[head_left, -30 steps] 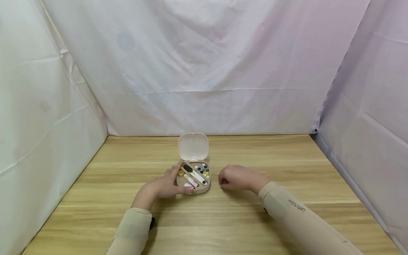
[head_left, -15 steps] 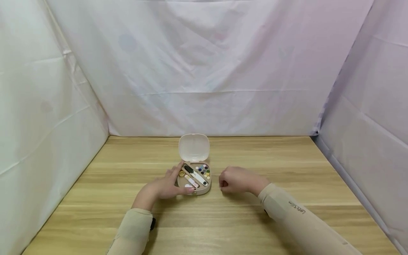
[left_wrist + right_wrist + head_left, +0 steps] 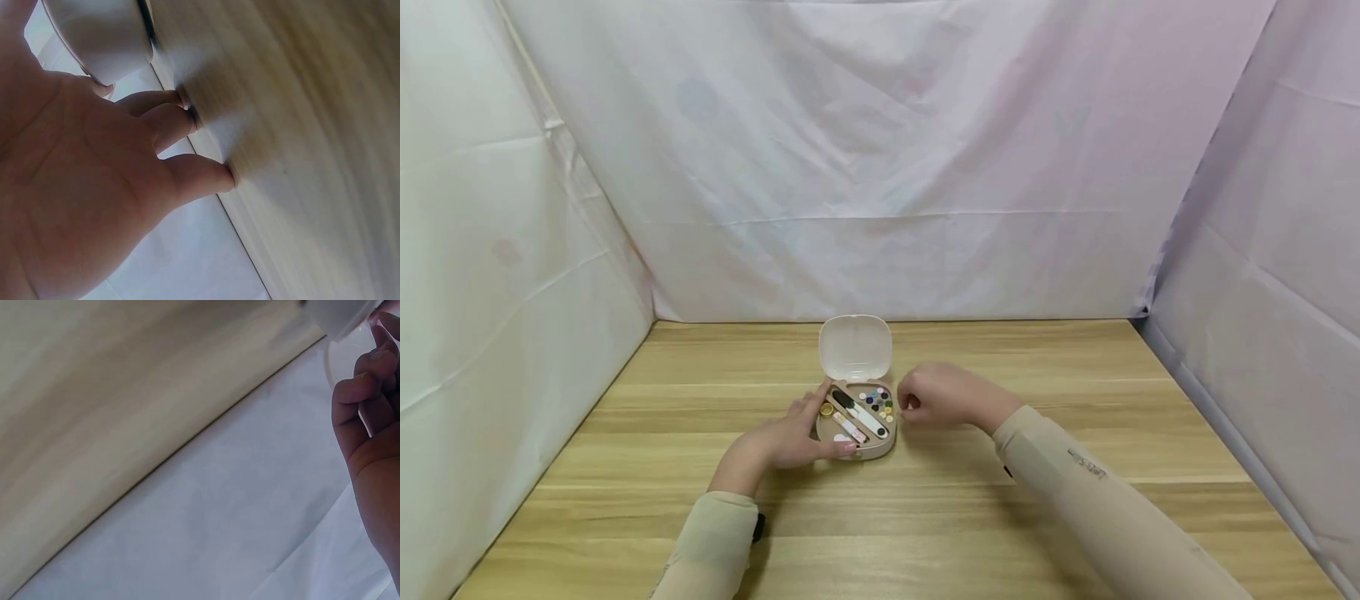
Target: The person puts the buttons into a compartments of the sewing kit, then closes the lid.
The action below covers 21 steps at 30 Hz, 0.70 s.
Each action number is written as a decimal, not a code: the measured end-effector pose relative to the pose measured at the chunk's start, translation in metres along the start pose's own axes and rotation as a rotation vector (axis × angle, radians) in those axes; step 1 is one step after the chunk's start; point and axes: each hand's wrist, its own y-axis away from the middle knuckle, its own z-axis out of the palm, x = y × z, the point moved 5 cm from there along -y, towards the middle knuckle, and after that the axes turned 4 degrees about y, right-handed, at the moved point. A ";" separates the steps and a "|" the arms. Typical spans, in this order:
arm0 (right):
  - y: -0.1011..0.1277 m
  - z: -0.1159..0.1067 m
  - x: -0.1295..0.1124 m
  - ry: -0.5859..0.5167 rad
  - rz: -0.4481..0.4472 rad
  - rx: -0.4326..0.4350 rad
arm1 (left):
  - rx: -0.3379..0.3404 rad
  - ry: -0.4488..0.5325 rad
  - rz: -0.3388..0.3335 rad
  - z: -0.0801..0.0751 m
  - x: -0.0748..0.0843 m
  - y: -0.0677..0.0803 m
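A small pale sewing kit box stands on the table, its clear lid raised at the back. Its compartments hold coloured buttons, a white tool with a black end, a gold ring-shaped thing and a printed white strip. My left hand holds the box at its left, thumb on the front rim and index finger at the back corner; its other fingers touch the table. My right hand is beside the buttons, fingers curled. I cannot tell whether its hidden fingertips pinch something.
The wood-grain table reaches back to a white cloth. More cloth hangs at the left side and the right side. Both forearms in beige sleeves come in from the near edge.
My right hand has moved left and slightly away from me, from the table beside the box to the box's right edge. The left hand and the box stay put.
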 end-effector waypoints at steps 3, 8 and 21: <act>-0.012 -0.006 -0.003 0.009 0.002 -0.007 | -0.005 0.004 -0.001 0.000 0.000 0.001; -0.028 -0.008 -0.005 0.020 -0.001 -0.020 | -0.007 -0.007 -0.001 0.000 0.001 0.001; -0.051 -0.004 0.000 0.041 0.044 -0.017 | -0.002 -0.012 0.000 0.000 0.000 0.001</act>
